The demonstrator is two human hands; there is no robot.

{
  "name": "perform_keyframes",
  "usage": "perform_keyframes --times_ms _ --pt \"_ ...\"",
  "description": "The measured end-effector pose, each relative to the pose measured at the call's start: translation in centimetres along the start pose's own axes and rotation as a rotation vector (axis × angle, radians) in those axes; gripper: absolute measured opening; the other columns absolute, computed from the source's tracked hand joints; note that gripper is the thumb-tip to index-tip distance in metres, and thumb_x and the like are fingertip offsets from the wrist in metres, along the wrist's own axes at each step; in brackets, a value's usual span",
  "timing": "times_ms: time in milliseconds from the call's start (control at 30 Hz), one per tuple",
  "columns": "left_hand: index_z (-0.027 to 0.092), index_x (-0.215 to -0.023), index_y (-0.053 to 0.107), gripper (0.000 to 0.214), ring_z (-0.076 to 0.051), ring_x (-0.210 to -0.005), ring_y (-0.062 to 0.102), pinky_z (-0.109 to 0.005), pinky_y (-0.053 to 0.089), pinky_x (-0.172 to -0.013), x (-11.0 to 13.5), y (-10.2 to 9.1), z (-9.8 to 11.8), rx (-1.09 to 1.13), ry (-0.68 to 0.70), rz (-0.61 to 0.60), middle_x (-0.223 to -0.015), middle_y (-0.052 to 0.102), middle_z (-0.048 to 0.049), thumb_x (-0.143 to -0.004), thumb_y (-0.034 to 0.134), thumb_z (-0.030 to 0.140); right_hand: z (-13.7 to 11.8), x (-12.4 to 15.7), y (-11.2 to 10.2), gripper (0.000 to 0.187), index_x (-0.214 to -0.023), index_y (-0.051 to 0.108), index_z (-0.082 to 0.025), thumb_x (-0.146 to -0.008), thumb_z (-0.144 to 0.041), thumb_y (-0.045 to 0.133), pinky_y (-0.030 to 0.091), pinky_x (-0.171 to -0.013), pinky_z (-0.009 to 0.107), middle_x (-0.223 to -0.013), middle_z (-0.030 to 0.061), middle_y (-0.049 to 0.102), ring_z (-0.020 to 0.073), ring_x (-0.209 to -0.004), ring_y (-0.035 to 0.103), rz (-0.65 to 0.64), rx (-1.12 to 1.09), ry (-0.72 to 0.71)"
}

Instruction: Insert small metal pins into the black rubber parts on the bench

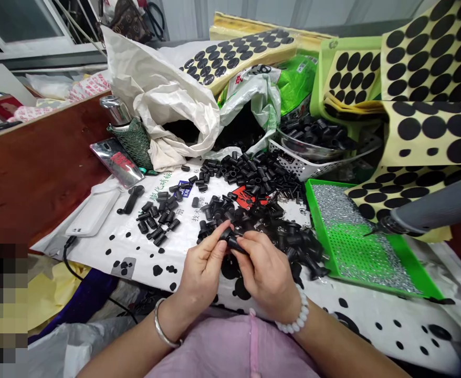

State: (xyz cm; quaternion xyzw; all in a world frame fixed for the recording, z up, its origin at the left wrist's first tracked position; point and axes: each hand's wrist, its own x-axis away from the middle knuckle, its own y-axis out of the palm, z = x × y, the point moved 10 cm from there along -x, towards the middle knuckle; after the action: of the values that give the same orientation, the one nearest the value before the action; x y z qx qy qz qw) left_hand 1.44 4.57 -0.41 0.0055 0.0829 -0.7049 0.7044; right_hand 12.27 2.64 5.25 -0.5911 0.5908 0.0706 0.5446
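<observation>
Between my two hands, low over the front of the table, is a small black plastic part (232, 241). My left hand (205, 262) pinches its left end between thumb and fingers. The fingertips of my right hand (268, 268) are closed on the other end. Just beyond the hands lies a pile of flared black parts (289, 231), some joined to tubes. Farther back spreads a heap of short black tubes (250, 173), and a smaller group of black tubes (159, 215) sits to the left.
A green tray (325, 257) of small silver screws stands at right, with a grey electric screwdriver (431, 210) above it. Sheets of black round pads (431, 58) hang behind. Open sacks (167, 100), a white basket (293, 160), a phone (116, 160) and a white power bank (92, 210) surround the work area.
</observation>
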Motion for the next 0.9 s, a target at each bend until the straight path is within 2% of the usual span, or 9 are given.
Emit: perform_keyframes --times_ms 233,333,467,533,633,700,733,833,900 --pt "0.018 -0.125 0.049 0.036 -0.017 -0.112 0.054 -0.03 0.041 -0.1 0.6 0.7 0.9 -0.078 0.147 0.043 -0.124 0.056 -0.0059 -0.09 0.042 0.024 1.5 0.1 -0.1 0.007 -0.092 0.052 -0.016 -0.088 -0.019 0.047 0.05 -0.063 0.025 -0.079 0.0064 0.06 0.0145 -0.073 0.06 -0.09 -0.046 0.099" --pt "0.017 -0.124 0.051 0.035 -0.018 -0.11 0.055 -0.032 0.042 -0.099 0.4 0.8 0.7 -0.05 0.135 0.045 -0.122 0.058 -0.0069 -0.09 0.042 0.025 1.8 0.0 0.1 0.016 -0.085 0.054 -0.017 -0.091 -0.027 0.044 0.047 -0.057 0.023 -0.073 0.0051 0.061 0.0138 -0.066 0.06 -0.145 -0.018 0.105" --pt "0.016 -0.123 0.052 0.035 -0.019 -0.109 0.056 -0.033 0.043 -0.098 0.0 0.6 -0.2 0.023 0.063 0.056 -0.12 0.059 -0.0079 -0.09 0.042 0.027 1.6 0.3 0.3 0.032 -0.1 0.055 -0.012 -0.089 -0.041 0.046 0.046 -0.062 0.025 -0.085 0.0091 0.064 0.0172 -0.074 0.062 -0.182 0.046 0.095" --pt "0.017 -0.123 0.051 0.035 -0.02 -0.109 0.056 -0.033 0.043 -0.099 -0.2 0.6 -0.3 0.049 0.056 0.06 -0.121 0.059 -0.0079 -0.091 0.042 0.028 1.5 0.4 0.4 0.033 -0.105 0.054 -0.01 -0.089 -0.038 0.046 0.044 -0.062 0.026 -0.086 0.01 0.063 0.0178 -0.073 0.061 -0.188 0.089 0.088" --pt "0.017 -0.124 0.051 0.036 -0.02 -0.109 0.056 -0.034 0.043 -0.098 -0.1 0.6 -0.4 0.063 0.066 0.059 -0.122 0.058 -0.0083 -0.09 0.043 0.028 1.7 0.5 0.5 0.027 -0.087 0.059 -0.011 -0.091 -0.031 0.042 0.038 -0.053 0.025 -0.069 0.006 0.061 0.0146 -0.059 0.057 -0.203 0.15 0.088" --pt "0.018 -0.124 0.051 0.036 -0.02 -0.108 0.057 -0.034 0.044 -0.097 -0.1 0.6 -0.4 0.063 0.069 0.058 -0.121 0.058 -0.0081 -0.09 0.043 0.027 1.8 0.3 0.5 0.033 -0.073 0.058 -0.013 -0.092 -0.033 0.039 0.035 -0.049 0.024 -0.059 0.0036 0.057 0.0129 -0.052 0.053 -0.211 0.177 0.096" --pt "0.018 -0.124 0.051 0.035 -0.02 -0.108 0.057 -0.033 0.044 -0.097 -0.1 0.7 -0.4 0.058 0.072 0.057 -0.121 0.058 -0.0079 -0.09 0.043 0.027 1.9 0.3 0.5 0.035 -0.072 0.058 -0.013 -0.092 -0.036 0.038 0.034 -0.049 0.024 -0.059 0.0036 0.057 0.0128 -0.052 0.054 -0.213 0.184 0.099" --pt "0.018 -0.123 0.052 0.034 -0.018 -0.109 0.056 -0.029 0.043 -0.097 0.0 0.8 -0.1 0.038 0.105 0.051 -0.12 0.059 -0.0066 -0.091 0.042 0.025 1.7 0.2 0.3 0.037 -0.093 0.06 -0.009 -0.091 -0.041 0.04 0.038 -0.055 0.024 -0.072 0.0069 0.063 0.0148 -0.062 0.059 -0.222 0.175 0.094" --pt "0.018 -0.122 0.052 0.034 -0.017 -0.108 0.056 -0.026 0.043 -0.096 0.0 0.9 0.1 0.025 0.127 0.054 -0.119 0.06 -0.0058 -0.091 0.042 0.023 1.5 0.2 0.4 0.035 -0.1 0.058 -0.007 -0.091 -0.036 0.041 0.039 -0.058 0.024 -0.078 0.0088 0.065 0.016 -0.067 0.061 -0.226 0.159 0.099"
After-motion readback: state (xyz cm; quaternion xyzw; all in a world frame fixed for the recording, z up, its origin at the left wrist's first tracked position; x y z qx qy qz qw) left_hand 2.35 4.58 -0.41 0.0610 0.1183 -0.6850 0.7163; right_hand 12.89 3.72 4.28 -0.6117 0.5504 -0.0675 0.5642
